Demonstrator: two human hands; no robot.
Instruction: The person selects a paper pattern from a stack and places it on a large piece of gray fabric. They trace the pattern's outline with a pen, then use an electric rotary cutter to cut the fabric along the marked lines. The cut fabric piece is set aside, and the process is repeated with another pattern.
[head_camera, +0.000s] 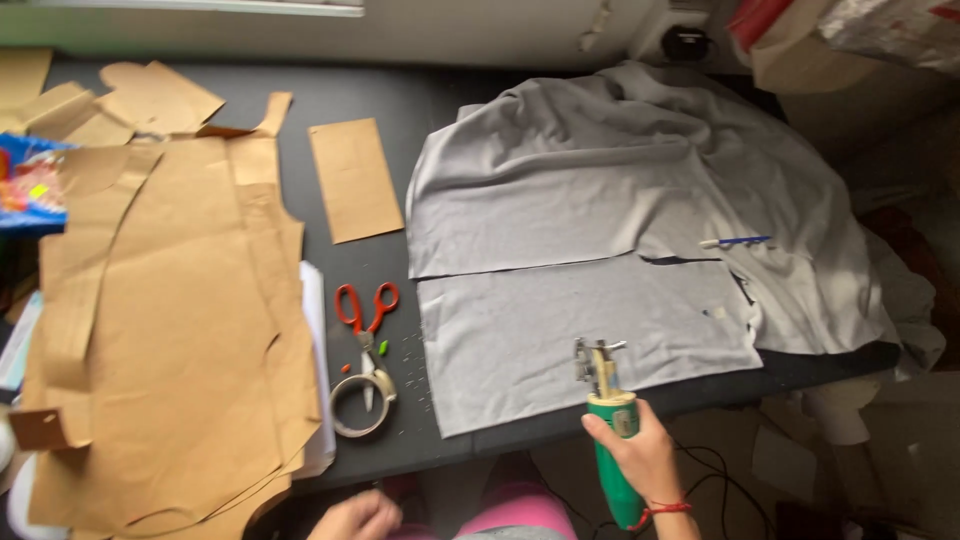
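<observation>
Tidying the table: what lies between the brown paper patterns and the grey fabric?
In the head view, orange-handled scissors and a tape roll lie on dark table between them.

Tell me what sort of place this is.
Probably a sewing or garment-cutting workroom: brown paper pattern pieces beside cut grey fabric on a dark table, orange-handled scissors, and a green electric cutter in the right hand.

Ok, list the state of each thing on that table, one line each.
Cutter: gripped in right hand, tip on the fabric edge.
Left hand: empty, at the table edge.
Grey fabric: spread flat, partly cut.
Scissors: closed, lying flat.
Paper patterns: stacked flat.
Pen: lying on fabric.
</observation>
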